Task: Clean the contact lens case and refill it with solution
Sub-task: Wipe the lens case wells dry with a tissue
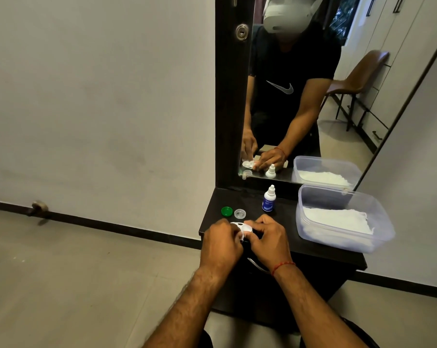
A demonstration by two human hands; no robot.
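Fingers [237, 231] of both hands closing around the white lens case [241, 226] at the front of the desk [287, 243], just above its edge. Left hand [221, 243] pinching one end together with what looks like a scrap of white tissue [242, 236]; right hand [267, 241] gripping the other end, thumb and forefinger curling over the top. Probably wiping out a well, though the wells themselves hiding behind the knuckles.

Green cap [226, 211] and clear cap [239, 213] lying side by side near the desk's left edge, both off the case. Solution bottle [269, 199] standing upright behind the hands, cap on, apart from everything else.

Risking a drop: holding the case so close to the front edge, a slip meaning a fall to the floor [86, 272] and a dirtied case. Risking the caps too, sitting near the left edge where a stray knuckle could be sending them over. Leaving tissue lint in a well also possible, spoiling the refill. Nudging the slim bottle while reaching back could be tipping it.

Desk dark, glossy and narrow, carrying a clear tub [385, 229] of white tissues on the right. Mirror [312, 96] rising behind, reflecting a brown chair and cupboards. Plain pale wall [99, 96] on the left, grey tiled floor below.
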